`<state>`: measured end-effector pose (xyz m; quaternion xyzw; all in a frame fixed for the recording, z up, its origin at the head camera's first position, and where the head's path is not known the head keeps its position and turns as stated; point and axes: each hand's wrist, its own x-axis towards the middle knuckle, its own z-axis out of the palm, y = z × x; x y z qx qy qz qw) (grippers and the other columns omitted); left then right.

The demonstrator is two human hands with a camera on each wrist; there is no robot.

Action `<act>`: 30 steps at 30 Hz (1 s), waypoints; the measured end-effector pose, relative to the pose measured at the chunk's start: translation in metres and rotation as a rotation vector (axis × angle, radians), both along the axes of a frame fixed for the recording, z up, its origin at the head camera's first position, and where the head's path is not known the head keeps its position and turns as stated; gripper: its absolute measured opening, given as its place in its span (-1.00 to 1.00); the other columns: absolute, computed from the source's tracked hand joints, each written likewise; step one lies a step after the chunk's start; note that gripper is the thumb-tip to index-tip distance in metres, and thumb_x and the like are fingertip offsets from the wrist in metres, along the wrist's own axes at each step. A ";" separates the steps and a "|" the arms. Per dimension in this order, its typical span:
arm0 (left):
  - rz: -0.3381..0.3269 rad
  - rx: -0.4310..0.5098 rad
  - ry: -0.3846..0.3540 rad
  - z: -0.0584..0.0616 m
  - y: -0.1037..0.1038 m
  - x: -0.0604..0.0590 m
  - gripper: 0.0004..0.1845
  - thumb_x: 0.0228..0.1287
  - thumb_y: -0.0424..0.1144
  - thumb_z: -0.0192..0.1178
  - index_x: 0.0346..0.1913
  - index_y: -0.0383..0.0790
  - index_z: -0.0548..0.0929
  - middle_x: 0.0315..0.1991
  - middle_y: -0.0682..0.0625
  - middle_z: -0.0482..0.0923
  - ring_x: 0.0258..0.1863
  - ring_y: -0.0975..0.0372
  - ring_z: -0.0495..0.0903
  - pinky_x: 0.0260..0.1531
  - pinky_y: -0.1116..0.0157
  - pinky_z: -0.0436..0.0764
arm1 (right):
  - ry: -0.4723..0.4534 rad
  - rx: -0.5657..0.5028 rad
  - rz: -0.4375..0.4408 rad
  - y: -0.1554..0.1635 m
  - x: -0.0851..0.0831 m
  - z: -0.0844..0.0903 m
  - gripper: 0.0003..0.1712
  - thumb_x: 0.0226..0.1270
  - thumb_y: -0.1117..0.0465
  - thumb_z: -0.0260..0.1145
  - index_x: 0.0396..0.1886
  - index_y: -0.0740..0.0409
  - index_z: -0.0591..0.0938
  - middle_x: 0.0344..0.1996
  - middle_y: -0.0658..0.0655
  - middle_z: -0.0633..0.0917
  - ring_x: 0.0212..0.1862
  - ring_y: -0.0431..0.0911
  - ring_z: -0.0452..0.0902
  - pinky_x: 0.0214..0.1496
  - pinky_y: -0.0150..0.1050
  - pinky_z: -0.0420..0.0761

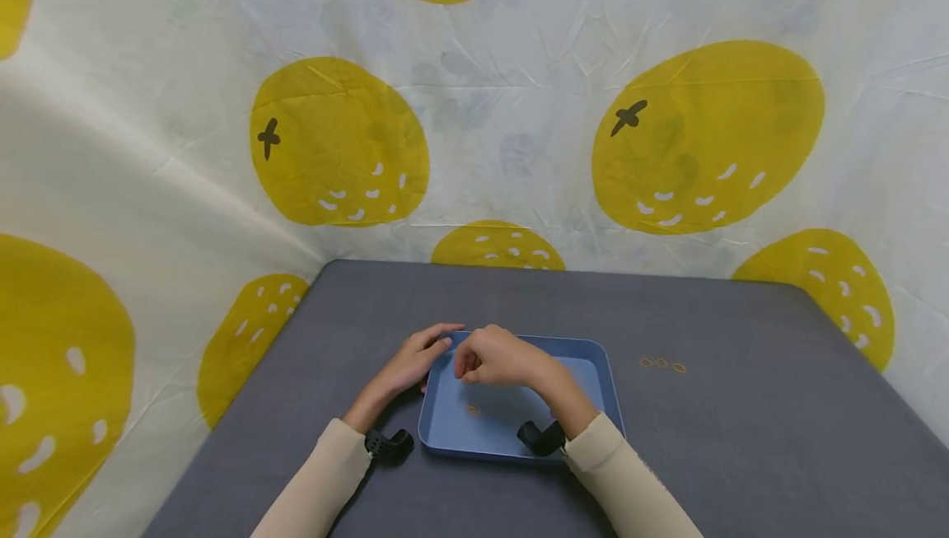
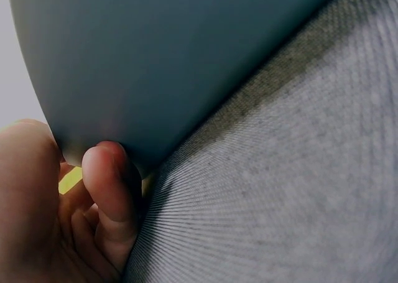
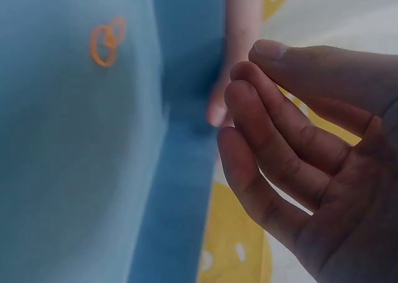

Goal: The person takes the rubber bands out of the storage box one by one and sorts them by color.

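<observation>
A blue tray (image 1: 474, 439) lies on the table, and my left hand (image 1: 410, 363) grips its far left corner. In the left wrist view, curled fingers (image 2: 109, 180) press against the outside of the tray wall (image 2: 155, 65). My right hand (image 1: 500, 357) hovers above the tray's left part with its fingers loosely bent. The right wrist view shows its thumb tip close to the index fingertip (image 3: 244, 71), with nothing visible between them. Two small orange rings (image 3: 102, 45) lie overlapping on the tray floor, below the right hand (image 3: 311, 140).
To the right of the tray, three thin orange rings (image 1: 661, 363) lie in a row on the grey table (image 1: 741, 423). A white curtain (image 1: 511, 109) with yellow fruit shapes hangs behind and to the sides. Dark wrist cameras (image 1: 390, 446) sit at both cuffs.
</observation>
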<state>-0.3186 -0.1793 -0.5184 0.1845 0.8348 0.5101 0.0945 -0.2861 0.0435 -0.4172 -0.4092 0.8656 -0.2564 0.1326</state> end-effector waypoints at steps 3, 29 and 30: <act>-0.004 0.003 0.002 -0.001 0.000 -0.001 -0.56 0.69 -0.04 -0.05 0.49 0.11 0.47 -0.76 0.05 0.33 -0.88 0.19 0.35 -0.77 0.20 0.54 | -0.013 0.021 0.002 -0.005 -0.001 -0.007 -0.93 0.34 0.35 0.42 -0.27 0.16 0.82 -0.36 -0.04 0.79 -0.30 -0.26 0.67 -0.14 -0.32 0.68; 0.004 -0.022 0.007 0.000 0.000 0.000 -0.55 0.70 -0.06 -0.07 0.51 0.08 0.45 -0.71 0.05 0.29 -0.87 0.21 0.34 -0.77 0.20 0.52 | -0.066 0.108 -0.011 -0.014 -0.005 -0.035 -0.88 0.13 0.31 0.60 -0.42 0.05 0.78 -0.51 -0.13 0.72 -0.49 -0.31 0.55 -0.40 -0.40 0.57; 0.003 -0.019 0.007 0.000 0.000 0.000 -0.56 0.69 -0.05 -0.06 0.50 0.09 0.46 -0.71 0.04 0.29 -0.87 0.21 0.34 -0.77 0.19 0.53 | -0.065 0.116 -0.013 -0.015 -0.005 -0.035 -0.87 0.14 0.31 0.60 -0.43 0.04 0.78 -0.52 -0.13 0.72 -0.49 -0.31 0.55 -0.40 -0.40 0.57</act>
